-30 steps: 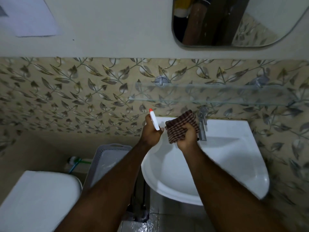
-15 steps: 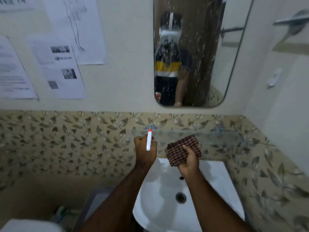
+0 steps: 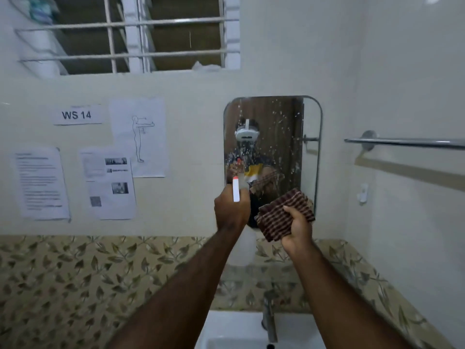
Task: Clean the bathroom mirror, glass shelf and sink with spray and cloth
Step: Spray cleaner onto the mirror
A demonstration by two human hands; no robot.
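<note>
The person stands at the sink (image 3: 234, 331) and looks at the mirror (image 3: 273, 157) on the wall. The left hand (image 3: 231, 210) is wrapped tight around a spray bottle (image 3: 236, 190), and its red tip points at the glass. The right hand (image 3: 297, 227) squeezes a checked cloth (image 3: 284, 215), bunched up, just at 3 o'clock from the bottle. Both are held up near the mirror's bottom edge, at about 6 o'clock on the glass.

The mirror has white spots and drips all over it. I think the job now is to spray it.

To do it well, the person should aim higher, toward 12 o'clock, so the spray runs down over everything. Then wipe from top to bottom with a flat cloth. The tap (image 3: 269, 321) and sink wait below, still to be cleaned.
</note>
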